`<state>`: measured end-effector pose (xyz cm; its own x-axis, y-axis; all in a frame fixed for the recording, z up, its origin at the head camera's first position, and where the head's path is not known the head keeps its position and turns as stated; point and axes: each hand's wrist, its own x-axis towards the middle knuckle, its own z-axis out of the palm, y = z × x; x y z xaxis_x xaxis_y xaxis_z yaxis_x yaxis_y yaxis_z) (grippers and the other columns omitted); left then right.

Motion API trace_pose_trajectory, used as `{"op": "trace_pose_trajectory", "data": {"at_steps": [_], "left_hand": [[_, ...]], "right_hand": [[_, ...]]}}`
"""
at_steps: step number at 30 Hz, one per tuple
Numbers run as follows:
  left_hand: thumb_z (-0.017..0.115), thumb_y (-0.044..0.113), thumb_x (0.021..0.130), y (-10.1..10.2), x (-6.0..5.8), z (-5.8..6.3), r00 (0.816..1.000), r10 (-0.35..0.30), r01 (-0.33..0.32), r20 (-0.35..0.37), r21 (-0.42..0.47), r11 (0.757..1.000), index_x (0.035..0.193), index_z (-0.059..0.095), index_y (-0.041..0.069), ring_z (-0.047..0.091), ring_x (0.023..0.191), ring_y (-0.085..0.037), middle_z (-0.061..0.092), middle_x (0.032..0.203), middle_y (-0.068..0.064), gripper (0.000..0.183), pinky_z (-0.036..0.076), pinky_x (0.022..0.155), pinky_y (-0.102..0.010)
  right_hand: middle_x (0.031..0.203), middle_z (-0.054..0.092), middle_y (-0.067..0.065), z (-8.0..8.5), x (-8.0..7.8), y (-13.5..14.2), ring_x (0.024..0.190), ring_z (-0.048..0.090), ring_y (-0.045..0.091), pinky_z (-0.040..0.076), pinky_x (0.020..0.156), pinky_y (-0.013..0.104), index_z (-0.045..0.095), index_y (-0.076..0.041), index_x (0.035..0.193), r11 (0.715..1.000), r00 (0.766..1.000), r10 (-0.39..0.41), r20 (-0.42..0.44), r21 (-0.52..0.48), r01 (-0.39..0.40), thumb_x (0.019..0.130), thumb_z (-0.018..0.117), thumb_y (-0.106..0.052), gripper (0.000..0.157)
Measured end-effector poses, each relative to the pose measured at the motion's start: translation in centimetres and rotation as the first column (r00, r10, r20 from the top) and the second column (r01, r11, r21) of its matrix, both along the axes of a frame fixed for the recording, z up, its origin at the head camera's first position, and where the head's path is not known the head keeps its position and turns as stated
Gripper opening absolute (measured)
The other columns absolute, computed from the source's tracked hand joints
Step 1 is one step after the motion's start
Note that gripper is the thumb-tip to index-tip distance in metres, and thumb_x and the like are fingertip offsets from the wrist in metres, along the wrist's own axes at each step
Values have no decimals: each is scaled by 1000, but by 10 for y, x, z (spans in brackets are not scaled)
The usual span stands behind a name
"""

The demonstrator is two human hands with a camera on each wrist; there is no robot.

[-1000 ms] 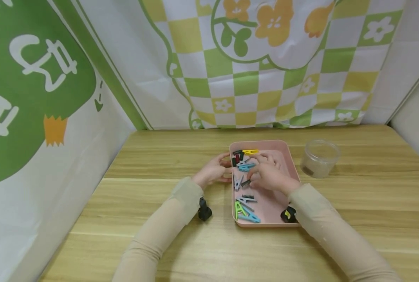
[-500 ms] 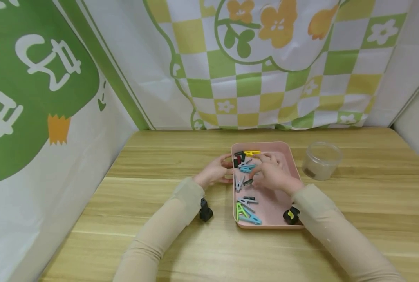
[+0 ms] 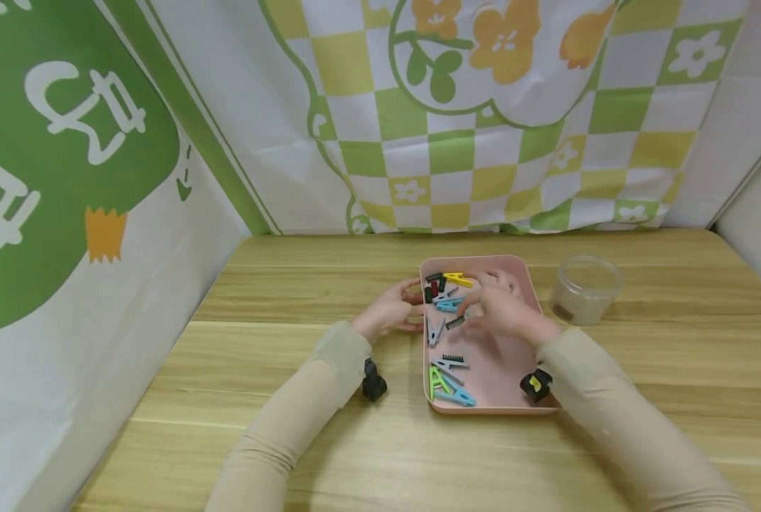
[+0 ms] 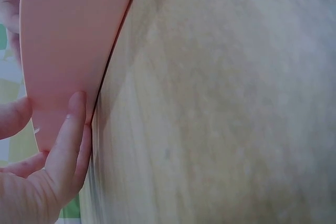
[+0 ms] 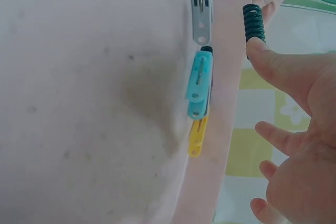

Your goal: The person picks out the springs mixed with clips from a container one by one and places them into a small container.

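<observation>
My right hand (image 3: 498, 309) is over the pink tray (image 3: 483, 408), pinching a dark coil spring (image 5: 254, 22) by one end; in the right wrist view its thumb (image 5: 268, 61) presses on the coils. My left hand (image 3: 385, 310) touches the tray's left side; in the left wrist view its straight fingers (image 4: 67, 145) lie against the outer wall. Along the tray's left side lie clothespins: yellow (image 3: 459, 279), light blue (image 3: 449, 306), grey (image 3: 434, 334) and green (image 3: 438, 382). Another dark spring (image 3: 453, 358) lies by a lower grey clothespin.
A clear round plastic tub (image 3: 587, 290) stands right of the tray, with something dark at its bottom. Small dark and red cylinders (image 3: 434, 289) lie in the tray's far left corner. A patterned curtain (image 3: 483, 171) hangs behind the wooden table (image 3: 304, 284).
My right hand has shifted slightly right and away, and the pinched spring has moved with it. More of the yellow clothespin shows. The left hand stays at the tray's side.
</observation>
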<state>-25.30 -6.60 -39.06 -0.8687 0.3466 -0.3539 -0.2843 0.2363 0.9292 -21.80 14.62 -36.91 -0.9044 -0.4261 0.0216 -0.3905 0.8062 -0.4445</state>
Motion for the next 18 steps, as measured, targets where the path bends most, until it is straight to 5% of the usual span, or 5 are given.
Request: {"op": "trace_pose_trajectory", "data": {"at_steps": [18], "left_hand": [[53,-7,92,0,-1,-1,1000,7,-7,15,16,1000,151,24,15,53,116,-35,43,139,-22,69,55,89,-42]], "right_hand": [[150,27,22,17,1,9,135,6,50,3,102,74,74,-18,88,999,999,24,-31,-22,-25,81,74,-12,9]]}}
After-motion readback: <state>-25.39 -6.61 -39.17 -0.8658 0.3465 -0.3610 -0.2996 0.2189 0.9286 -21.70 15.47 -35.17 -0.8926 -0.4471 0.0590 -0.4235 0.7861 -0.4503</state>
